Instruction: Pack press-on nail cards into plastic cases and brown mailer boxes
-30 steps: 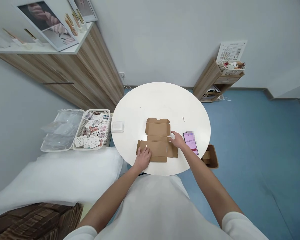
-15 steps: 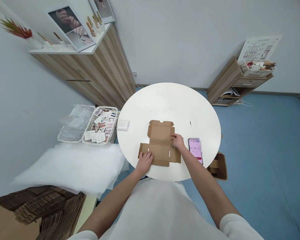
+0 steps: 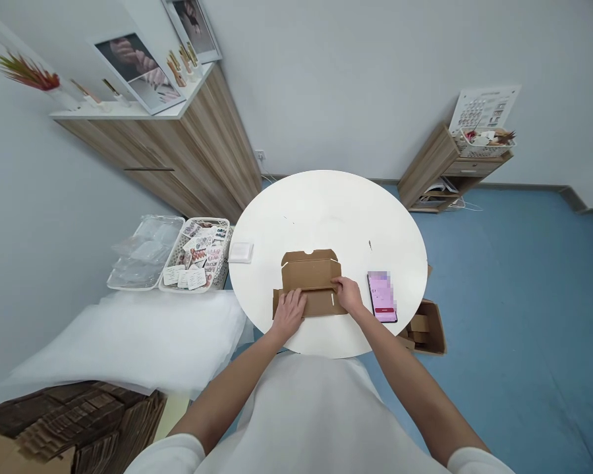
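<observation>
A brown cardboard box [image 3: 310, 273], partly folded, lies near the front of the white round table [image 3: 326, 204]. Its back panel and notched flap stand raised at a slant, with slits at the corners; a lower panel with a white slot faces me. My left hand [image 3: 289, 313] is closed over the left part of the lower panel, fingertips at the crease. At the right side, my right hand [image 3: 348, 294] pinches the box near the fold. Just right of that hand lies a phone [image 3: 382, 297] with a pink screen.
A small white case [image 3: 240, 252] sits at the table's left edge. Left of the table are a basket of printed cards [image 3: 197, 253], a tray of clear plastic [image 3: 145, 253], white foam sheets [image 3: 128, 336] and stacked flat cardboard [image 3: 74, 421]. A cardboard bin [image 3: 427, 327] stands on the floor at right.
The flat cardboard has been bent along its creases, its back part now tilted up and its near flap folded in. My left hand has moved slightly up and right to the crease.
</observation>
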A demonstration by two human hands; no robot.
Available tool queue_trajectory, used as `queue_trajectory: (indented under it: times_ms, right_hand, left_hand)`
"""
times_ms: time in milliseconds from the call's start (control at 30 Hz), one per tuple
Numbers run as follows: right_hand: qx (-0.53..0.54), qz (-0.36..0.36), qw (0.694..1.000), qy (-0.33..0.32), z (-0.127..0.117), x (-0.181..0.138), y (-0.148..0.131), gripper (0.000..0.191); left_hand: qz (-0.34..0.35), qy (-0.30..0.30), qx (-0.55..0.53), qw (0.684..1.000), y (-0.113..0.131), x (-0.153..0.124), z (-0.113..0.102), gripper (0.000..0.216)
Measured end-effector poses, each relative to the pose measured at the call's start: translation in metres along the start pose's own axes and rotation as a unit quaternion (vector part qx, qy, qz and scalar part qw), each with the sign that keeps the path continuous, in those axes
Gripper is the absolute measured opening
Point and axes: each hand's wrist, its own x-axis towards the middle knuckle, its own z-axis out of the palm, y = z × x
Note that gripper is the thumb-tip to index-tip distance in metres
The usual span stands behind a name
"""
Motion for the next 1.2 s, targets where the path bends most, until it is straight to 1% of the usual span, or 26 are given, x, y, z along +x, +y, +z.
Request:
queue_trajectory:
  times_ms: [67,167,233,300,400,433,500,567,600,667,733,767,833,933,1000,1033,1100,1167,1200]
  right_hand:
    - [-0.022,-0.002,1.0,-0.008,-0.001,0.001,-0.001,0.039]
    - [-0.049,-0.012,0.998,-0.022,-0.002,0.002,-0.003,0.038]
    - [-0.067,-0.019,0.997,-0.031,-0.002,0.003,-0.004,0.037]
    - [-0.085,-0.024,0.995,-0.04,0.0,0.003,-0.005,0.037]
    - [-0.114,-0.035,0.991,-0.054,0.002,0.0,-0.007,0.042]
    - [-0.131,-0.039,0.989,-0.047,0.002,-0.002,-0.008,0.044]
    - [-0.181,-0.05,0.982,-0.013,0.004,-0.008,-0.01,0.048]
    - [-0.231,-0.086,0.969,0.003,0.006,-0.014,-0.012,0.059]
    - [-0.25,-0.116,0.961,-0.011,0.008,-0.017,-0.014,0.068]
    - [-0.279,-0.18,0.941,-0.067,0.014,-0.021,-0.017,0.088]
    - [-0.306,-0.218,0.92,-0.111,0.021,-0.023,-0.02,0.105]
    - [-0.321,-0.226,0.912,-0.122,0.025,-0.024,-0.021,0.112]
    - [-0.347,-0.231,0.9,-0.128,0.033,-0.025,-0.022,0.12]
    - [-0.358,-0.23,0.898,-0.113,0.041,-0.025,-0.021,0.121]
    - [-0.347,-0.226,0.905,-0.1,0.043,-0.025,-0.02,0.118]
    - [-0.341,-0.222,0.908,-0.096,0.044,-0.025,-0.019,0.117]
    - [-0.332,-0.215,0.914,-0.096,0.046,-0.025,-0.018,0.116]
    - [-0.321,-0.204,0.919,-0.099,0.049,-0.026,-0.017,0.114]
    - [-0.315,-0.198,0.922,-0.101,0.051,-0.027,-0.016,0.113]
  left_hand:
    - [-0.006,0.008,0.013,1.0,0.0,0.004,-0.005,0.082]
    - [-0.012,-0.001,0.047,0.999,-0.002,0.011,-0.01,0.109]
    - [-0.002,-0.016,0.06,0.998,-0.005,0.017,-0.011,0.121]
    - [0.01,-0.029,0.063,0.998,-0.008,0.021,-0.01,0.128]
    - [0.02,-0.049,0.056,0.997,-0.013,0.025,-0.008,0.128]
    - [0.022,-0.058,0.052,0.997,-0.015,0.025,-0.007,0.128]
    - [0.022,-0.073,0.044,0.996,-0.018,0.026,-0.005,0.127]
    - [0.022,-0.078,0.041,0.996,-0.02,0.026,-0.003,0.128]
    - [0.023,-0.077,0.042,0.996,-0.021,0.026,-0.003,0.129]
    - [0.026,-0.073,0.047,0.996,-0.021,0.027,-0.002,0.131]
    - [0.027,-0.069,0.05,0.996,-0.021,0.028,-0.002,0.132]
    - [0.027,-0.068,0.05,0.996,-0.021,0.028,-0.002,0.132]
    - [0.025,-0.067,0.046,0.996,-0.019,0.026,-0.004,0.132]
    - [0.012,-0.056,0.031,0.998,-0.018,0.018,-0.008,0.128]
    - [-0.019,-0.033,0.013,0.999,-0.018,0.006,-0.01,0.123]
    - [-0.046,-0.016,0.001,0.999,-0.02,-0.003,-0.011,0.12]
    - [-0.128,0.023,-0.035,0.991,-0.026,-0.022,-0.01,0.112]
    - [-0.233,0.053,-0.097,0.966,-0.037,-0.042,-0.005,0.106]
    - [-0.271,0.056,-0.15,0.949,-0.043,-0.051,-0.002,0.103]
